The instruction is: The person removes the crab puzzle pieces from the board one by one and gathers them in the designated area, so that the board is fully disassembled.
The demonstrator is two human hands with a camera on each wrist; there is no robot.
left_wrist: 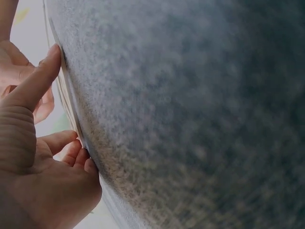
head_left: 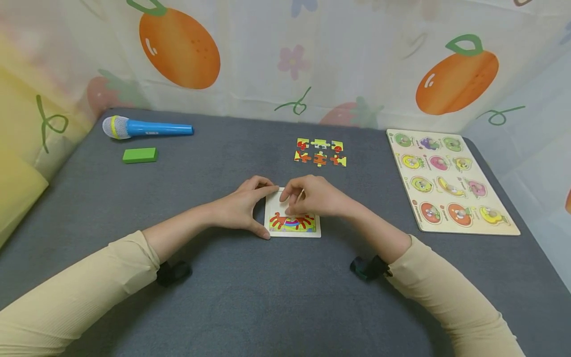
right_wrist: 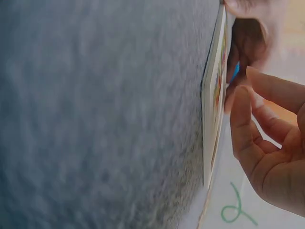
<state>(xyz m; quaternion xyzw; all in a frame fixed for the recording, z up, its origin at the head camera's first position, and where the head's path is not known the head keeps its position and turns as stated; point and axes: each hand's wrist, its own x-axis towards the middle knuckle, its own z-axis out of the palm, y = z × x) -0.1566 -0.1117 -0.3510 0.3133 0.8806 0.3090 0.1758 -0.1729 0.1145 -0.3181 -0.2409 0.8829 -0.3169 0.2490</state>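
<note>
A small white-framed jigsaw board [head_left: 317,235] lies on the table, a crab picture filling its lower part and the upper part bare white. My left hand [head_left: 243,206] holds this board along its left side, thumb at the near corner and fingers at the far one. Over the board hovers my right hand [head_left: 317,196], its fingers loosely bent. In the right wrist view, a small gap shows between thumb and index fingertip, with nothing visible in it. Several loose jigsaw pieces [head_left: 319,158], yellow and red, lie in two rows beyond the board.
A wooden fruit puzzle board [head_left: 452,183] with knobbed pieces lies at the right. At the far left are a blue toy microphone [head_left: 158,129] and a green block [head_left: 140,155]. A fruit-printed curtain [head_left: 250,59] borders the table's back edge.
</note>
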